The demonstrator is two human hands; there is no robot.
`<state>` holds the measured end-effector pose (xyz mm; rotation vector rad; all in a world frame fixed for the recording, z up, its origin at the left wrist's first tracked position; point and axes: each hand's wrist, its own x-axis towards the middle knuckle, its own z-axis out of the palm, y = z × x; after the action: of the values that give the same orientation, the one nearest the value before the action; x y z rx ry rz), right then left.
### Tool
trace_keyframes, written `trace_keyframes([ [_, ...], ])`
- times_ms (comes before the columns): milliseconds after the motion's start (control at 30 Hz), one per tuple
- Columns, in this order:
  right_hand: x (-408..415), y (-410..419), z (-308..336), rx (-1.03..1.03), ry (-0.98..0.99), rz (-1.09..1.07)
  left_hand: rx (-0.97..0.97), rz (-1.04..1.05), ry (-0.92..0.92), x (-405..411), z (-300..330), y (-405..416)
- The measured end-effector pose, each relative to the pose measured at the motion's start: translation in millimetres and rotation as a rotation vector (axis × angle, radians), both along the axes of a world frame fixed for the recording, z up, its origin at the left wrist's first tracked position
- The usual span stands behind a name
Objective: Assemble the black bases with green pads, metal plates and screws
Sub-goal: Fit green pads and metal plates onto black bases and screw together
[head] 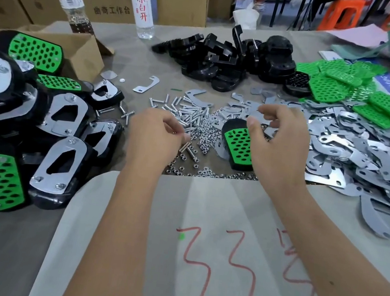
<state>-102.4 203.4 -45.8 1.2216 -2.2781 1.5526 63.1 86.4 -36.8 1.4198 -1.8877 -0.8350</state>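
A black base with a green pad (238, 146) lies on the table in front of me. My right hand (277, 144) hovers over its right side with curled fingers and an extended thumb; whether it holds something is unclear. My left hand (158, 135) pinches a screw (185, 146) over the heap of screws and nuts (193, 120). Loose black bases (226, 57) are piled at the back. Green pads (348, 86) lie at the back right. Metal plates (363, 151) spread across the right.
Finished assemblies (28, 129) are stacked at the left beside an open cardboard box (86, 55). Two water bottles (141, 2) stand at the back left before cartons. A white sheet with red marks (199, 249) covers the near table.
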Motion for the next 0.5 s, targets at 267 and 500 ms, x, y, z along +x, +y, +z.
trace_keyframes([
  [267,4,0,3,-0.158,-0.046,0.444,0.443,-0.370,0.694,-26,12,23],
  [500,-6,4,9,-0.094,-0.333,0.438,0.511,-0.398,0.722,-29,8,23],
])
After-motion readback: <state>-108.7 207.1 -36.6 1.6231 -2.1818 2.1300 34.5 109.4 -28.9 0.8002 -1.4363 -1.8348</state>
